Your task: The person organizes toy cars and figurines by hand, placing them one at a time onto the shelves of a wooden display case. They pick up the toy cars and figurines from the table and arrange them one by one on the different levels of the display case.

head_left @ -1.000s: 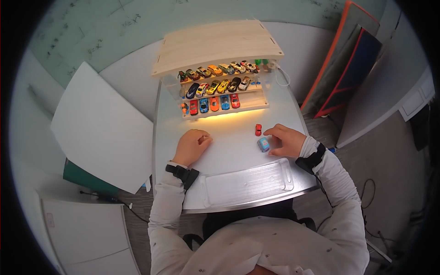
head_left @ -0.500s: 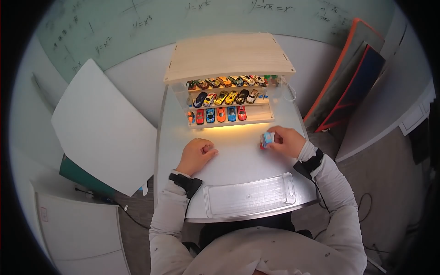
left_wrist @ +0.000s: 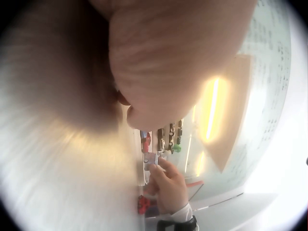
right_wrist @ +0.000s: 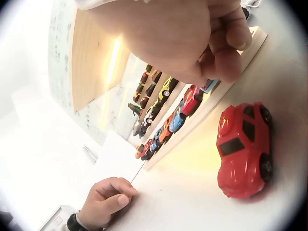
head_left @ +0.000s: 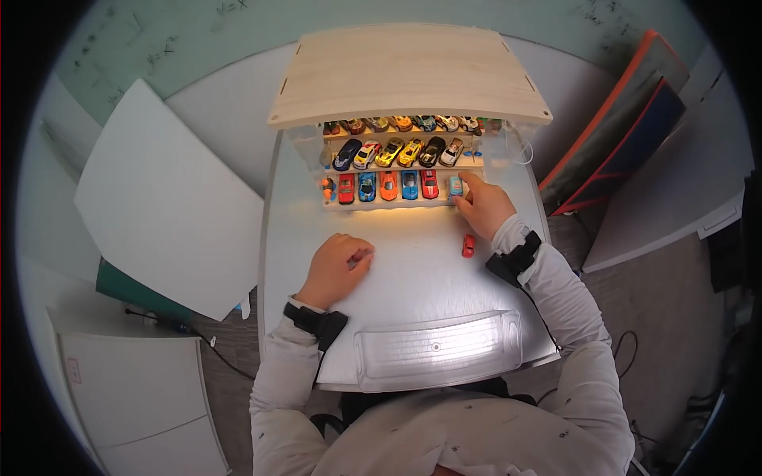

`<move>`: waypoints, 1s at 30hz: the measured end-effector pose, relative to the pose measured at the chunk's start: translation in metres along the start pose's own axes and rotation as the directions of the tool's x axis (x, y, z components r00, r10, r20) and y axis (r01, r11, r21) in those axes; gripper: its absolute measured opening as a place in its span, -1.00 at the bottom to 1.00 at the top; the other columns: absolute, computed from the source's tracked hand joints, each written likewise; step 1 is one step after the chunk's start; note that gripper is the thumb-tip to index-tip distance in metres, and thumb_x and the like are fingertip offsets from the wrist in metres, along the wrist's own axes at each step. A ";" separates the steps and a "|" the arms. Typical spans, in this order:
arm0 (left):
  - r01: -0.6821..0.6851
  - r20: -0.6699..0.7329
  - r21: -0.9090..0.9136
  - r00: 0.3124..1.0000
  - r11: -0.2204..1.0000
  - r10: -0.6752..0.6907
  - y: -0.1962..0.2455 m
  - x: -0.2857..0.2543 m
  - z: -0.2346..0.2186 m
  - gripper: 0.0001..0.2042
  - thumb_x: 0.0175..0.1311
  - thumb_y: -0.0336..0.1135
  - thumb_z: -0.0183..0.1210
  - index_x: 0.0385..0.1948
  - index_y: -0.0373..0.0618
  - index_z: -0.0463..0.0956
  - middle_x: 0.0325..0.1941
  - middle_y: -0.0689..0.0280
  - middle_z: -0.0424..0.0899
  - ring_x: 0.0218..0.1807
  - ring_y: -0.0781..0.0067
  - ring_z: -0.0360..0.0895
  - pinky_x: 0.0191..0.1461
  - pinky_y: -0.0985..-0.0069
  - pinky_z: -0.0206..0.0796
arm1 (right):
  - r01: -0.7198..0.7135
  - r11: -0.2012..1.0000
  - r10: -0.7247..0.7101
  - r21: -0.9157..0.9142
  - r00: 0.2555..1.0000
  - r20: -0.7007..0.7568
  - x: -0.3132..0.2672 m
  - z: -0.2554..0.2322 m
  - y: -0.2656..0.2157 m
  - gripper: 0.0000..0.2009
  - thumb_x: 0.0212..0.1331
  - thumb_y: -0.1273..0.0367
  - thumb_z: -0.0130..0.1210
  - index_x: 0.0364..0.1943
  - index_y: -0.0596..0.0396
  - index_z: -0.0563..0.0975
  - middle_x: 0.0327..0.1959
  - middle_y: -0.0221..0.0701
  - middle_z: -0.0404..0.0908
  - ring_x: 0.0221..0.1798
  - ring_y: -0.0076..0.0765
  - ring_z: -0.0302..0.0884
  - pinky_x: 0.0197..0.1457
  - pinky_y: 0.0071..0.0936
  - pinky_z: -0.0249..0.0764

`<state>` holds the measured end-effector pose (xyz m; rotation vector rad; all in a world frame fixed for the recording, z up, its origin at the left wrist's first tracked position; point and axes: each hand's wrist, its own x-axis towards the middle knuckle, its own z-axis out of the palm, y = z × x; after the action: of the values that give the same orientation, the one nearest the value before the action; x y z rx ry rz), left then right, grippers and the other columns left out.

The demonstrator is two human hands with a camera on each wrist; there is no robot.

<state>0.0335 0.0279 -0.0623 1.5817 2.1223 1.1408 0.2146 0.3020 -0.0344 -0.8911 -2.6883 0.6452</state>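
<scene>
My right hand [head_left: 486,205] pinches a light-blue toy car [head_left: 455,187] between thumb and fingers at the right end of the lowest shelf [head_left: 373,206]. To its left on that shelf stand several toy cars, the nearest a red one [head_left: 429,184]. In the left wrist view the light-blue car [left_wrist: 150,158] shows at the fingertips. Another red toy car [head_left: 468,246] sits on the table below my right hand, large in the right wrist view. My left hand [head_left: 337,270] rests on the table with loosely curled fingers and holds nothing.
A wooden display case [head_left: 413,71] with lit shelves stands at the back of the table, its upper shelves lined with toy cars. A clear plastic tray [head_left: 361,361] lies along the front edge. White cable [head_left: 521,151] hangs at the case's right side.
My right hand has picked up the light-blue car from the table and carried it forward to the lowest shelf. The red car stays on the table; the head view has shifted.
</scene>
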 end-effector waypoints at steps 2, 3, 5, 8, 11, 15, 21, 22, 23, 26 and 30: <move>-0.036 -0.028 -0.002 0.999 0.999 0.036 -0.002 0.000 0.002 -0.89 0.20 -0.40 0.33 -0.28 -0.14 0.67 -0.39 0.27 0.61 -0.34 0.33 0.55 -0.22 0.43 0.42 | 0.015 1.000 -0.015 -0.027 1.000 -0.006 0.002 0.004 0.005 -0.46 0.32 0.26 0.17 0.33 0.21 0.42 -0.40 -0.14 0.72 -0.28 0.02 0.70 -0.15 -0.18 0.56; -0.055 -0.043 -0.002 0.998 0.999 0.054 -0.002 0.001 0.002 -0.90 0.20 -0.41 0.33 -0.28 -0.14 0.68 -0.39 0.26 0.61 -0.38 0.34 0.54 -0.26 0.45 0.42 | 0.011 0.999 -0.011 -0.034 1.000 -0.005 0.002 0.004 0.004 -0.46 0.32 0.25 0.16 0.33 0.22 0.41 -0.39 -0.13 0.72 -0.27 0.03 0.70 -0.15 -0.17 0.56; -0.057 -0.040 0.004 0.998 0.998 0.057 -0.001 0.001 0.001 -0.90 0.20 -0.42 0.33 -0.27 -0.14 0.68 -0.39 0.26 0.61 -0.39 0.34 0.54 -0.27 0.45 0.42 | 0.004 0.999 -0.004 -0.045 1.000 -0.004 0.002 0.002 0.000 -0.45 0.33 0.25 0.14 0.34 0.23 0.40 -0.38 -0.12 0.72 -0.26 0.05 0.69 -0.13 -0.15 0.56; -0.057 -0.041 0.004 0.998 0.998 0.057 0.000 0.001 0.001 -0.90 0.20 -0.42 0.33 -0.27 -0.15 0.68 -0.39 0.25 0.61 -0.39 0.34 0.54 -0.27 0.45 0.42 | -0.003 0.999 0.003 -0.053 1.000 -0.002 0.001 0.001 -0.004 -0.44 0.35 0.25 0.13 0.36 0.23 0.38 -0.34 -0.10 0.72 -0.24 0.06 0.69 -0.13 -0.14 0.56; -0.058 -0.047 0.006 0.997 0.998 0.058 0.000 0.001 0.001 -0.90 0.20 -0.42 0.33 -0.27 -0.15 0.68 -0.40 0.25 0.60 -0.39 0.35 0.55 -0.27 0.45 0.42 | -0.006 0.998 0.006 -0.056 1.000 -0.003 0.002 0.003 -0.001 -0.45 0.35 0.23 0.12 0.35 0.21 0.37 -0.29 -0.04 0.72 -0.20 0.12 0.68 -0.09 -0.07 0.56; -0.071 -0.059 0.009 0.996 0.997 0.071 0.000 0.000 0.002 -0.90 0.20 -0.42 0.32 -0.27 -0.15 0.68 -0.40 0.25 0.60 -0.39 0.35 0.55 -0.27 0.45 0.42 | -0.028 0.998 0.027 -0.054 1.000 -0.013 -0.003 0.001 -0.002 -0.52 0.36 0.20 0.09 0.27 0.15 0.40 -0.24 0.05 0.71 -0.14 0.22 0.67 -0.03 0.05 0.56; -0.012 -0.038 -0.021 0.999 1.000 0.011 0.004 -0.002 0.000 -0.90 0.21 -0.45 0.30 -0.27 -0.17 0.65 -0.36 0.28 0.63 -0.28 0.30 0.56 -0.19 0.41 0.44 | -0.016 0.995 0.015 -0.095 1.000 -0.007 -0.006 -0.003 -0.003 -0.46 0.37 0.20 0.13 0.34 0.21 0.40 -0.26 -0.01 0.72 -0.16 0.16 0.68 -0.06 -0.04 0.56; -0.012 -0.035 -0.018 0.999 1.000 0.011 0.005 -0.001 0.000 -0.90 0.21 -0.45 0.30 -0.27 -0.17 0.65 -0.36 0.27 0.63 -0.28 0.30 0.56 -0.19 0.41 0.44 | -0.003 0.996 0.002 -0.091 1.000 -0.016 -0.006 -0.002 -0.002 -0.47 0.37 0.20 0.13 0.32 0.21 0.42 -0.26 0.00 0.72 -0.16 0.17 0.68 -0.06 -0.03 0.56; -0.010 -0.030 -0.015 1.000 1.000 0.010 0.005 -0.002 -0.001 -0.90 0.21 -0.45 0.30 -0.26 -0.17 0.65 -0.36 0.27 0.63 -0.29 0.30 0.56 -0.19 0.41 0.44 | -0.007 0.995 0.005 -0.099 1.000 -0.015 -0.005 -0.002 -0.002 -0.48 0.37 0.19 0.13 0.30 0.21 0.43 -0.26 0.01 0.71 -0.16 0.18 0.68 -0.06 -0.03 0.56; -0.034 -0.034 0.001 0.999 0.999 0.034 0.003 -0.002 0.000 -0.90 0.21 -0.43 0.31 -0.26 -0.16 0.67 -0.37 0.26 0.61 -0.35 0.33 0.55 -0.23 0.44 0.43 | -0.024 0.992 0.024 -0.121 1.000 -0.004 -0.004 -0.003 -0.007 -0.51 0.37 0.18 0.13 0.26 0.22 0.47 -0.25 0.03 0.71 -0.15 0.19 0.68 -0.05 -0.02 0.56; -0.035 -0.047 -0.010 0.998 0.999 0.035 0.004 -0.002 0.000 -0.90 0.21 -0.42 0.31 -0.26 -0.16 0.67 -0.37 0.25 0.59 -0.37 0.34 0.54 -0.25 0.45 0.43 | -0.051 0.989 0.052 -0.140 0.999 0.007 -0.002 -0.003 -0.008 -0.50 0.38 0.16 0.12 0.25 0.21 0.48 -0.25 0.04 0.71 -0.15 0.19 0.68 -0.03 -0.02 0.56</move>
<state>0.0369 0.0268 -0.0605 1.6088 2.1213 1.2102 0.2133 0.2958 -0.0275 -0.9976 -2.7561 0.4780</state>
